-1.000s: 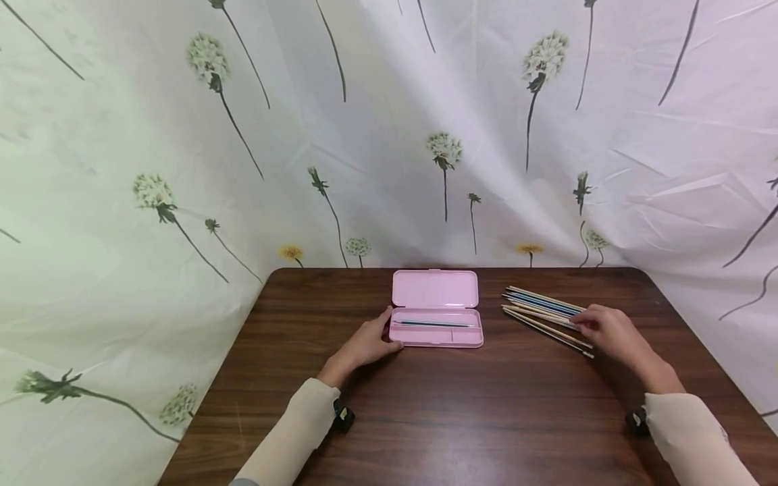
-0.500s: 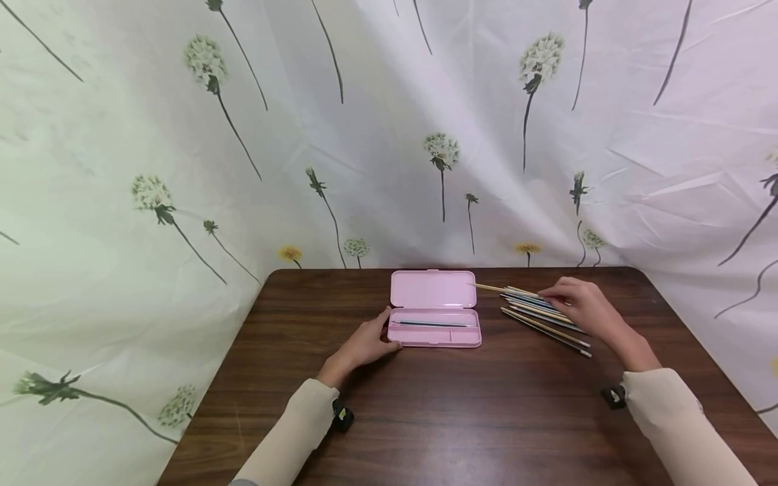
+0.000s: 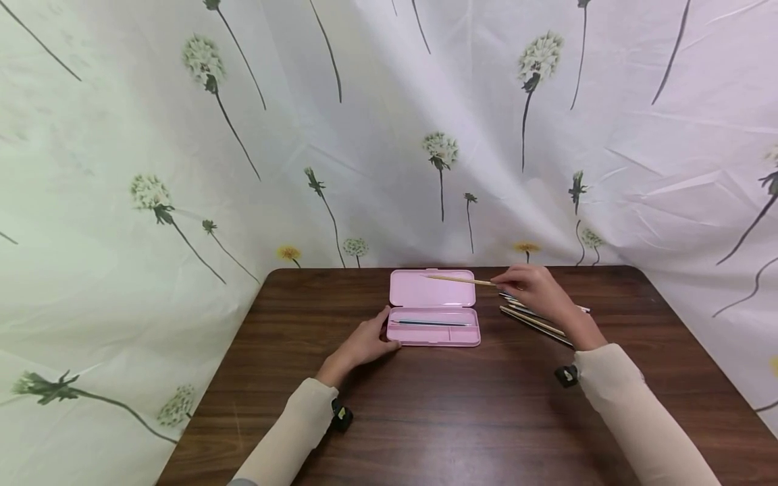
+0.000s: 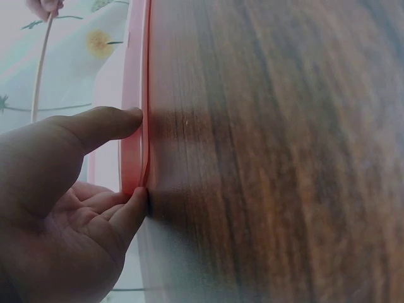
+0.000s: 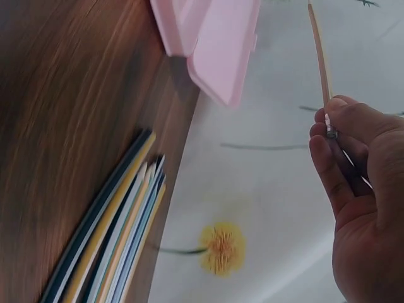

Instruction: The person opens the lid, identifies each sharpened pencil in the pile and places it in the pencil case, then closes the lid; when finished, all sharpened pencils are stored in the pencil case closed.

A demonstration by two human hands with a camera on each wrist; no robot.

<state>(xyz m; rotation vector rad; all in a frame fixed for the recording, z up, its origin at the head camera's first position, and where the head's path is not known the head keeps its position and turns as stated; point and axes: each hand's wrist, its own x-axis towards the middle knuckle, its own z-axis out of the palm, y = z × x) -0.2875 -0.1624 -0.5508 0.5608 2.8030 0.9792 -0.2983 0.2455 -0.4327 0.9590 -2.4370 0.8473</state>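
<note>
A pink pencil case (image 3: 467,341) lies unfolded on the table, lid towards the back wall. Inside its long compartment rests one dark blue-green pencil (image 3: 431,323). My left hand (image 3: 365,341) grips the case's left end, thumb at the front edge and fingers round the corner in the left wrist view. Between thumb and fingertips, my right hand (image 3: 537,291) pinches a natural-wood pencil (image 5: 320,60) close to its metal-ferruled end. The pencil's point reaches left, overlapping the raised lid (image 3: 433,290) in the head view.
Several pencils (image 5: 120,221), dark, yellow and pale, lie in a loose pile right of the case, partly under my right forearm in the head view. The brown wooden table (image 3: 425,418) ends at a white flower-print cloth (image 3: 377,169) behind and at the sides.
My right hand has picked a wood-coloured pencil from the pile and carried it left towards the case lid. My left hand has stayed on the case.
</note>
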